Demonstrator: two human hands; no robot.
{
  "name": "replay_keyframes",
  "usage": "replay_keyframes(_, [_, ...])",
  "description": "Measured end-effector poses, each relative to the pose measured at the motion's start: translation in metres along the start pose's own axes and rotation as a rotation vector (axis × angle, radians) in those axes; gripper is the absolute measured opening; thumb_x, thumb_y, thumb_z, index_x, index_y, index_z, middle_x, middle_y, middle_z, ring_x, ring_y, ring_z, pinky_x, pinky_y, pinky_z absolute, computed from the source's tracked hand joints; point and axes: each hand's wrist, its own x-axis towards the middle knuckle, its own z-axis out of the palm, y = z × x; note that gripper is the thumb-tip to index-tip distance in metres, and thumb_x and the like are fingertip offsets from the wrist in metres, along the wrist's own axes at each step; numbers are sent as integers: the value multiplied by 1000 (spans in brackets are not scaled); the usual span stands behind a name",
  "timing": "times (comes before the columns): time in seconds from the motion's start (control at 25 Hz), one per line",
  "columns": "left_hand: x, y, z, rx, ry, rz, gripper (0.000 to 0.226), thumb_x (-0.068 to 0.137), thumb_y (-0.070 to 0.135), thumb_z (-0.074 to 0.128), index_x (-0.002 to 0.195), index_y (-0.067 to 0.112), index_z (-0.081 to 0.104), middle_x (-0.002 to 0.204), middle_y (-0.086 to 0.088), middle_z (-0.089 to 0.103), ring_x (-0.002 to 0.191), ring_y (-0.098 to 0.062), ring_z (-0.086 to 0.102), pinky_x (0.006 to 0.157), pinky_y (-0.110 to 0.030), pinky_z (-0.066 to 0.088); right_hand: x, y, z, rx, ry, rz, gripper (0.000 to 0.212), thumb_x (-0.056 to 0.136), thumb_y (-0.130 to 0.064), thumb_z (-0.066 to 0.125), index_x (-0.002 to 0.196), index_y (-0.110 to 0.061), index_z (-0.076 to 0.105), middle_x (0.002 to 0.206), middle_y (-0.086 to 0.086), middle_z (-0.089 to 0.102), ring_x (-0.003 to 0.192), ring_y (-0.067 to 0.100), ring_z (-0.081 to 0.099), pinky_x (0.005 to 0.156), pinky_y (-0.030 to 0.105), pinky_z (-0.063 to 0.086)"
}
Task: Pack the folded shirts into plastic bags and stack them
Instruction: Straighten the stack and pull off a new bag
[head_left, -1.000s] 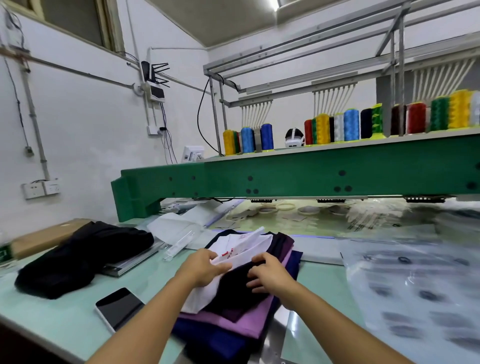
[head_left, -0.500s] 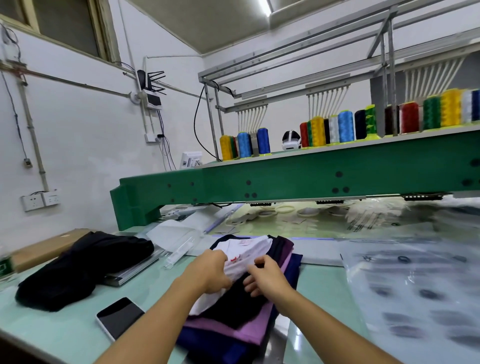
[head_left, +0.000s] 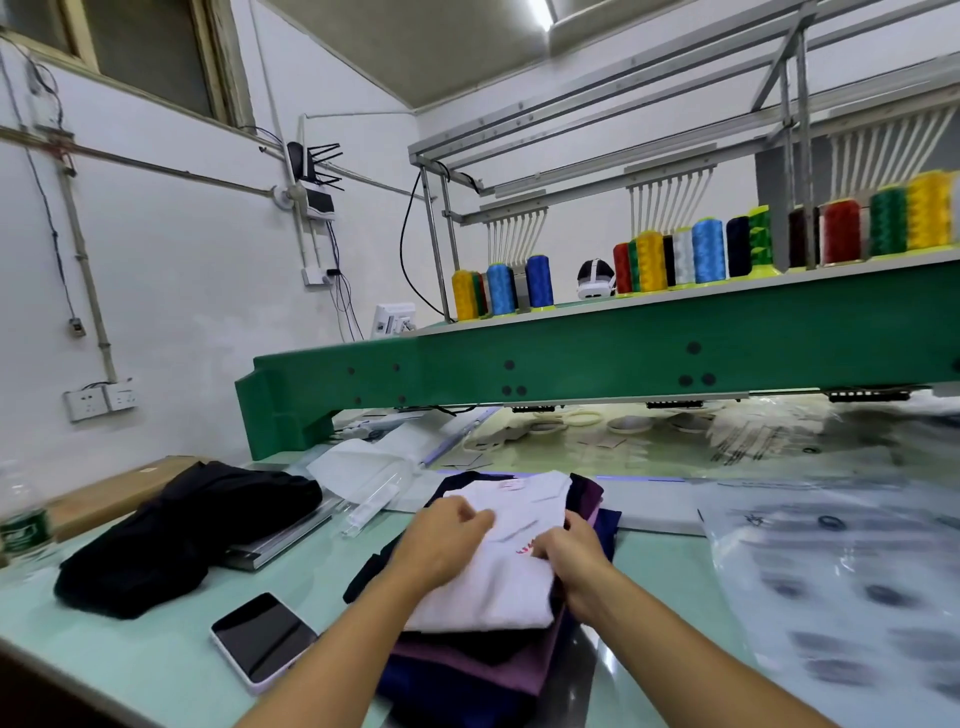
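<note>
A folded white shirt (head_left: 511, 577) with a small red print lies on top of a stack of folded shirts (head_left: 478, 670) in black, purple and navy, near the front edge of the table. My left hand (head_left: 441, 545) grips the white shirt's left side with curled fingers. My right hand (head_left: 571, 561) grips its right edge, fingers tucked under the cloth. Clear plastic bags (head_left: 852, 571) with dark printed marks lie spread out to the right of the stack.
A phone (head_left: 262, 642) lies face up left of the stack. A black garment (head_left: 182, 530) is heaped at the left, by a bottle (head_left: 21, 525) and a cardboard box (head_left: 111, 493). A green embroidery machine beam (head_left: 597, 364) with thread spools spans the back.
The white shirt, earlier lifted and loosely folded over the stack, now lies flatter on it. Both hands have moved apart to its left and right edges.
</note>
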Motion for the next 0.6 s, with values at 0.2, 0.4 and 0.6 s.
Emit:
replay_keyframes(0.2, [11, -45, -1, 230, -83, -350, 54, 82, 69, 58, 93, 16, 52, 92, 3, 59, 88, -20, 61, 66, -31, 42, 9, -16, -27, -39, 26, -38, 61, 65, -1, 54, 121, -26, 49, 116, 11, 63, 87, 29, 63, 63, 31, 50])
replay_keyframes(0.4, [9, -38, -1, -57, -157, -361, 52, 64, 59, 82, 89, 20, 58, 94, 7, 61, 82, -11, 59, 62, -27, 42, 11, -5, -32, -204, -158, -11, 73, 79, 8, 53, 142, -28, 52, 138, 9, 50, 113, 30, 59, 93, 39, 56])
replay_keyframes(0.6, [12, 5, 3, -35, -105, 12, 16, 74, 23, 70, 85, 13, 66, 91, -5, 69, 79, -15, 61, 67, -30, 46, 1, -17, -13, -475, -216, -152, 56, 88, 3, 37, 135, -19, 58, 122, 8, 56, 98, 17, 51, 63, 17, 41])
